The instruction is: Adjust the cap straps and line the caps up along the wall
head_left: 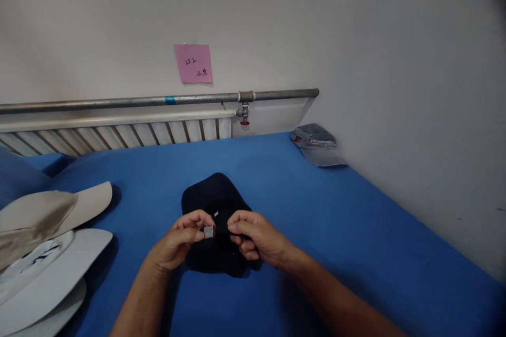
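A dark navy cap [215, 189] lies on the blue surface in front of me, its inside partly shadowed. My left hand [182, 237] is closed at the cap's left side, thumb and fingers pinching a small silvery rectangular piece [208, 231] that looks like a strap buckle. On the opposite side, my right hand [256, 234] pinches dark material of the cap between thumb and forefinger, the other fingers curled under. A short gap separates the two hands. Whether the right fingers grip a strap end or the cap's edge is hard to make out in the dark.
At the left lie a beige cap [89, 200], a white cap [83, 253] and a pale cap [71, 303] partly beneath. A grey-blue cap [316, 142] sits by the right wall. Behind the blue surface [316, 210] are a radiator [154, 134], a pipe [197, 98] and a pink note [193, 66].
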A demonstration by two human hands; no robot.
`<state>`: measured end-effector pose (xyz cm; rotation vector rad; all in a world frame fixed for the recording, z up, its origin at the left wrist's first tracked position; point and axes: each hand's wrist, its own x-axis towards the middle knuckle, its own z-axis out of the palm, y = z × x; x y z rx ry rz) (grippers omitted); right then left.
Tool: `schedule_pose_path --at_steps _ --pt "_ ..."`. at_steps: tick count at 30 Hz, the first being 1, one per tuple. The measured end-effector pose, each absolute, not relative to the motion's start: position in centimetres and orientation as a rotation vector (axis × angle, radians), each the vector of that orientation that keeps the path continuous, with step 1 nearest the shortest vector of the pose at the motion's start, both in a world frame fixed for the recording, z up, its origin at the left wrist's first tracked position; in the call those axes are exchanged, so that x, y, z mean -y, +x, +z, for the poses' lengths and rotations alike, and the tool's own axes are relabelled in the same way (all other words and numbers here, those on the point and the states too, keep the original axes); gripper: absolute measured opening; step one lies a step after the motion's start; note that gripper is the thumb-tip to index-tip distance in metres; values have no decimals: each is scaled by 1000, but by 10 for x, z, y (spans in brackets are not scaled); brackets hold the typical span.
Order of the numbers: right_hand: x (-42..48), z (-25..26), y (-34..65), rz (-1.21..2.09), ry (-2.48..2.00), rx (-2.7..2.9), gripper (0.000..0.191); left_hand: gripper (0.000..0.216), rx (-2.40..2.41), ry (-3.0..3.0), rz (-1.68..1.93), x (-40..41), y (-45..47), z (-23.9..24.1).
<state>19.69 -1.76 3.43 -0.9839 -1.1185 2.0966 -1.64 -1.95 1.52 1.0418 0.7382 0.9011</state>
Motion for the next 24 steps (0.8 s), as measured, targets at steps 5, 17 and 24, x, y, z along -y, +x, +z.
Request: schedule_pose_path --at_steps 5,17,24 --pt "17 34 196 2097 -996 1124 12 21 -745 1058 889 20 -16 15" --pt "19 35 197 2122 -972 1145 10 15 -796 1064 909 21 -14 18" --pt "19 34 196 2136 -955 1180 8 15 -804 1070 912 21 -14 17"
